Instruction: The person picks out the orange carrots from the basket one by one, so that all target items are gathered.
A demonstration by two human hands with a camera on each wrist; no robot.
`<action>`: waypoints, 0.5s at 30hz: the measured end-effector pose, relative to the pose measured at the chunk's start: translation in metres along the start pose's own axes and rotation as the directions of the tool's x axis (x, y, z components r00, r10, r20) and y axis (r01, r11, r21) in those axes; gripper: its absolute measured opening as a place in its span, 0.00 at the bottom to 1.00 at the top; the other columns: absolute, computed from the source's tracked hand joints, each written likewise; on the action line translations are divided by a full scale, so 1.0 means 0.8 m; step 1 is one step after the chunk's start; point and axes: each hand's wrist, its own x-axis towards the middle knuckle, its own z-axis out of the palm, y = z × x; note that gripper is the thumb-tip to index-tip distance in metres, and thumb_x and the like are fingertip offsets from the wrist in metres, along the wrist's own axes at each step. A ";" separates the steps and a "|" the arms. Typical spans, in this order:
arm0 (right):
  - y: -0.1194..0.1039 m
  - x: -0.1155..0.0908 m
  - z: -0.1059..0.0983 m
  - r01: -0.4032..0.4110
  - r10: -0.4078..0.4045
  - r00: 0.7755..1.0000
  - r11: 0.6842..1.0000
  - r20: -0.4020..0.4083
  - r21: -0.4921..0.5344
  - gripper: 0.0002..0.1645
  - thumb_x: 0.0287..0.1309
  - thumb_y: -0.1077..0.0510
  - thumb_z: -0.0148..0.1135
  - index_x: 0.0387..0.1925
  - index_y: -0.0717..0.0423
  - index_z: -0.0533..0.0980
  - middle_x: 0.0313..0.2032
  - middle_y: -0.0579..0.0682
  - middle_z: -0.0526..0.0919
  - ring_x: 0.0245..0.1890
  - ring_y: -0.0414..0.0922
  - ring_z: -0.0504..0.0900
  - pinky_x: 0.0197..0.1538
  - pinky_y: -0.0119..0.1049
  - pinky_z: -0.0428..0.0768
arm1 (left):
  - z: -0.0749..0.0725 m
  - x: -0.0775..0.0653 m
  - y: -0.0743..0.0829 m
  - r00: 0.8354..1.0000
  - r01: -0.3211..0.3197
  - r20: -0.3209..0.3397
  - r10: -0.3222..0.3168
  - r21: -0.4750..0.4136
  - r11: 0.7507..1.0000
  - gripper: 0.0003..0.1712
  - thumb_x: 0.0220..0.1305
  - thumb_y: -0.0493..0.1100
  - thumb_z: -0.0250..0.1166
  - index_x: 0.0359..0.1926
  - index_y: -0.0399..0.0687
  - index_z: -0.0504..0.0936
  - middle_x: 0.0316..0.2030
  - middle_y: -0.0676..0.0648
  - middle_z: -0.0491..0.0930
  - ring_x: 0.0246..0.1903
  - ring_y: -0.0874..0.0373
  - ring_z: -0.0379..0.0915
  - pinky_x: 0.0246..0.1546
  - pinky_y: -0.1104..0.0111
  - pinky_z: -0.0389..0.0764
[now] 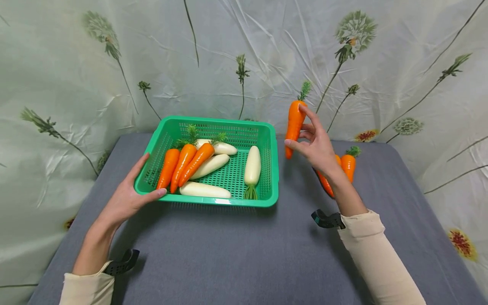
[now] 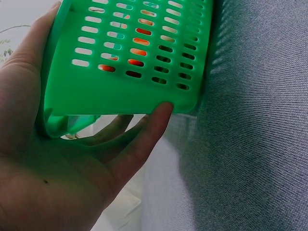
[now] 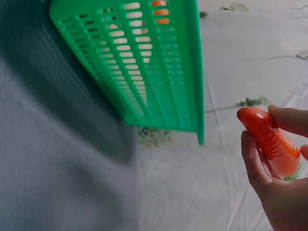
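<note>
Nearest me, a beige sleeve (image 1: 381,262) and a black wrist band (image 1: 328,219) sit behind each hand, over the grey table (image 1: 228,254). I have the left hand (image 1: 127,199) gripping a corner of the green basket (image 1: 206,200), thumb on the near rim, fingers round the outside of the end wall. Just right of that thumb, inside the basket, three carrots (image 1: 184,165) lie side by side, tips toward me; four white radishes (image 1: 206,189) lie further right of the thumb, one by itself on the side toward the right hand. Below the right wrist, partly hidden by it, more carrots (image 1: 348,166) rest on the table. My right hand (image 1: 318,146) pinches a raised carrot (image 1: 295,120) between thumb and fingers, leafy end up, outside the basket's right wall. Beyond both hands hangs a pale floral cloth (image 1: 267,63).
</note>
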 end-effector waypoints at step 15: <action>0.018 -0.026 -0.064 -0.086 0.067 0.987 0.989 -0.147 -0.123 0.55 0.63 0.62 0.72 0.81 0.30 0.55 0.55 0.39 0.73 0.46 0.37 0.78 0.39 0.21 0.78 | 0.000 -0.003 0.000 0.999 -0.031 -0.011 0.031 -0.005 1.000 0.63 0.66 0.49 0.73 0.82 0.82 0.36 0.82 0.36 0.46 0.68 0.44 0.60 0.47 0.86 0.65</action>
